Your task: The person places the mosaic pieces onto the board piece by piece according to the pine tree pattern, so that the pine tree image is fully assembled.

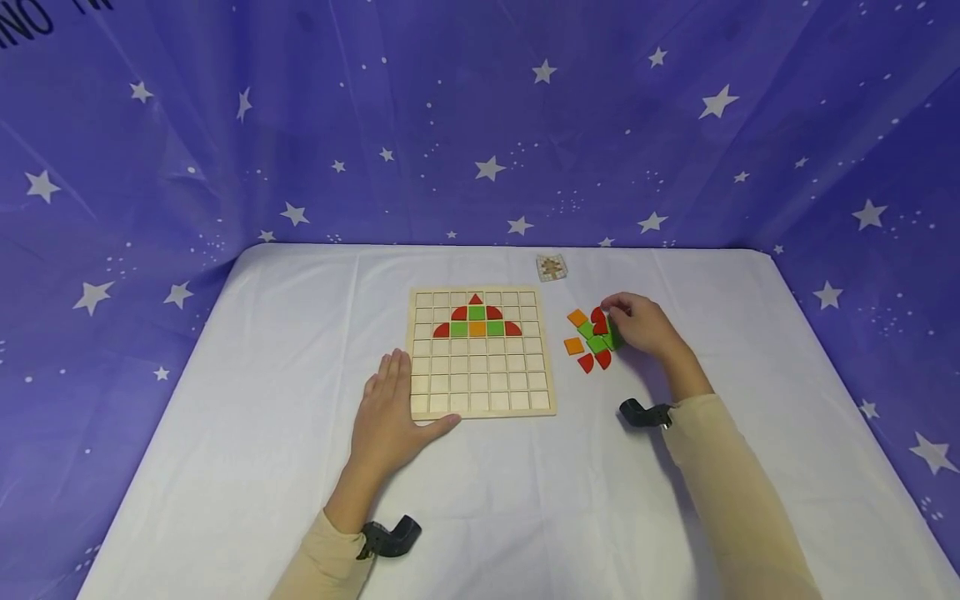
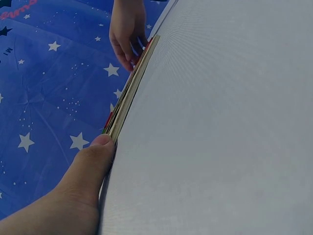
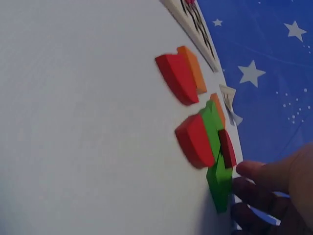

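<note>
Beige sleeves (image 1: 742,492) are flanking the near side of a wooden grid board (image 1: 480,383). The left hand (image 1: 386,418) is resting straight fingers along its left edge, gripping nothing. Right of the board, the right hand (image 1: 643,323) is bending its fingers at a tile pile (image 1: 597,344); whether they are pinching one cannot be told. Coloured tiles (image 1: 477,329) are forming a triangle on the board's far half.

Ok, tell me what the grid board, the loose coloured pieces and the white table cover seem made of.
Grid board: probably wood, pale and matt, going by its light tan surface and edges.
Loose coloured pieces: painted wood or plastic, evenly coloured on faces and edges; the look leaves it open.
White table cover: likely cloth, matt, with soft creases.
</note>
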`<action>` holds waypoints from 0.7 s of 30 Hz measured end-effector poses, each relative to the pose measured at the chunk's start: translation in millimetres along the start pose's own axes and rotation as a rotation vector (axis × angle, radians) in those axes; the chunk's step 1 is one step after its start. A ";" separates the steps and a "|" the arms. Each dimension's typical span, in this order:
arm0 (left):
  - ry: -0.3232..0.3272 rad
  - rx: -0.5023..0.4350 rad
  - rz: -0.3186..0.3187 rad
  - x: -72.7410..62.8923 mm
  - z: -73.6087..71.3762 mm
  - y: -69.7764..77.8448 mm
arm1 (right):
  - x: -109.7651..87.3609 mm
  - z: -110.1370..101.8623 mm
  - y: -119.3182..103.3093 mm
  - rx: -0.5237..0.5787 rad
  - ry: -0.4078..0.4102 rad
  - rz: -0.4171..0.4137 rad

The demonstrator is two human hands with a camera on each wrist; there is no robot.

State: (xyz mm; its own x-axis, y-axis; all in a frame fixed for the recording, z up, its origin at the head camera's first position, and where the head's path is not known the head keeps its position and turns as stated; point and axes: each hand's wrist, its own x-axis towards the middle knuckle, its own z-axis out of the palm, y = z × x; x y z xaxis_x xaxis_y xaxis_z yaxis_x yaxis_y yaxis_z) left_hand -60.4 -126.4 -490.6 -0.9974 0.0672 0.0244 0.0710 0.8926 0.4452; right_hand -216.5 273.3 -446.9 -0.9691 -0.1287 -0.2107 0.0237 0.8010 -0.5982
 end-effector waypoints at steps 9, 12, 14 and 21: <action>-0.017 0.001 -0.006 -0.5 -3.1 0.8 | -9.0 1.6 3.6 -0.029 -0.004 -0.083; -0.017 0.000 -0.008 -0.6 -3.3 1.0 | -10.8 4.4 6.0 -0.040 0.023 -0.105; -0.016 -0.002 -0.007 -0.7 -3.3 1.1 | -11.6 5.6 7.7 -0.047 0.045 -0.113; -0.011 -0.006 -0.003 -1.3 -2.8 1.3 | -13.8 6.0 12.4 -0.074 0.056 -0.148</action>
State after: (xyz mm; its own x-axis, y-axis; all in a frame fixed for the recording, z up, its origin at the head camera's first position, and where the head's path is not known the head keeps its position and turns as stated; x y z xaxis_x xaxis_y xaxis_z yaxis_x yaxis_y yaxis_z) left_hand -59.0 -126.6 -487.5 -0.9975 0.0694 0.0132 0.0679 0.8899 0.4510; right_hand -201.3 281.5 -456.1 -0.9728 -0.2174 -0.0802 -0.1363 0.8169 -0.5604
